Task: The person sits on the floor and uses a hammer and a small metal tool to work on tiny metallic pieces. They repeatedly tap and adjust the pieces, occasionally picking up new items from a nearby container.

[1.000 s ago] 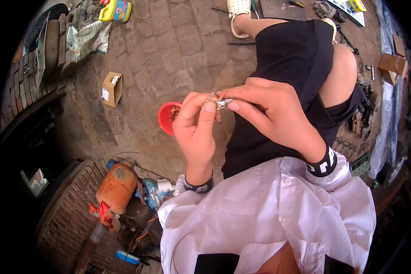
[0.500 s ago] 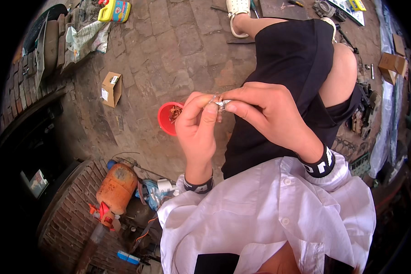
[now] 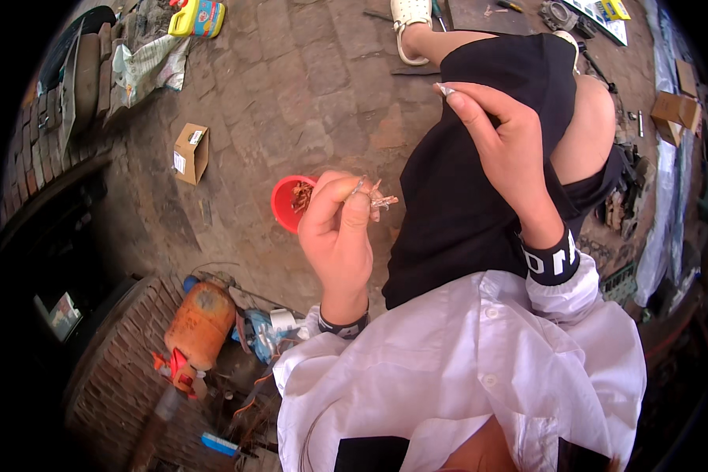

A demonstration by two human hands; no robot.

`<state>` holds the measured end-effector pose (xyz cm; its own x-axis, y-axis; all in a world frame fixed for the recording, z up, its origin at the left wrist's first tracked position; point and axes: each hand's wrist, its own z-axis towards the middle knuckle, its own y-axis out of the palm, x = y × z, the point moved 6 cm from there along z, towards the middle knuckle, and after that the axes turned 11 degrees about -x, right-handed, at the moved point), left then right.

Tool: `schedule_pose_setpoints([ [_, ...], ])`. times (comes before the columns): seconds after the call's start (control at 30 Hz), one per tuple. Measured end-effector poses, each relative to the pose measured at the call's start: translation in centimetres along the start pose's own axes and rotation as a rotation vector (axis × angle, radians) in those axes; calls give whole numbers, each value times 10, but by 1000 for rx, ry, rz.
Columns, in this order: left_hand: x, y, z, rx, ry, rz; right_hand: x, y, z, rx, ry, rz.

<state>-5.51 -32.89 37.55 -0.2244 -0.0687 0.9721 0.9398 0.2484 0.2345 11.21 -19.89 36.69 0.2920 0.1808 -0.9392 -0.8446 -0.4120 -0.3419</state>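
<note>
My left hand (image 3: 335,228) is closed in a pinch on a small bundle of thin copper-coloured strands (image 3: 384,201) with silvery bits among them. The loose ends point right from the fingertips. My right hand (image 3: 505,134) is raised above the dark cloth over my leg, apart from the left. Its thumb and forefinger pinch a small silvery scrap (image 3: 446,90), like foil. Just left of my left hand, a red bowl (image 3: 278,206) stands on the brick floor, partly hidden by that hand. Similar copper-coloured strands (image 3: 300,193) lie in it.
An open cardboard box (image 3: 191,154) sits on the floor at left. A yellow jug (image 3: 197,18) stands at the far left beside a crumpled sack (image 3: 145,64). A rusty orange gas cylinder (image 3: 200,322) is at lower left. Another box (image 3: 675,116) and metal parts (image 3: 625,197) lie at right.
My right hand has pulled away from the left, up and to the right, with the silvery scrap in its fingers. The strands in my left hand now show bare and spread.
</note>
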Motion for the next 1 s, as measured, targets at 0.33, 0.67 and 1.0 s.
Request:
schedule_pose_setpoints([
  [0.33,1,-3,1,113,-7,372,-14,44,-16,-442,346,545],
  [0.67,14,6,0,88,71,764,-19,54,-19,-447,386,714],
  [1.0,15,8,1,79,73,748,-16,60,-21,-459,384,834],
])
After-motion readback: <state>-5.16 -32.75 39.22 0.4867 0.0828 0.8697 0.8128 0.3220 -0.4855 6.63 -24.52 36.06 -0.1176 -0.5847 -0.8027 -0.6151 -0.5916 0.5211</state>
